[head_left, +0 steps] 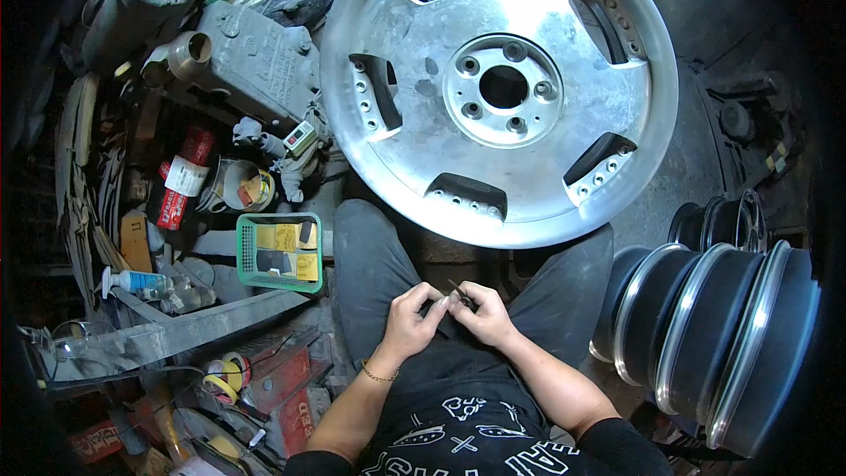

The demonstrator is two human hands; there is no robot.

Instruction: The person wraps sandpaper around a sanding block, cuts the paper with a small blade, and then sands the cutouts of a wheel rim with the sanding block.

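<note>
I sit on the floor with my knees apart. Both hands meet in my lap over a small dark piece [458, 293], thin and hard to identify. My left hand [412, 322], with a gold bracelet at the wrist, pinches one end of it. My right hand [480, 313] pinches the other end, fingertips touching the left hand's. Just beyond my knees a large bare aluminium wheel disc [423, 26] with several slots and a bolted hub faces me.
A green basket [245, 275] with yellow and dark sandpaper sheets sits left of my left knee. Dark wheel barrels [705, 335] are stacked at my right. Cluttered at left: an engine part [256, 57], a red can [182, 178], a spray bottle [132, 282], tape rolls [225, 376].
</note>
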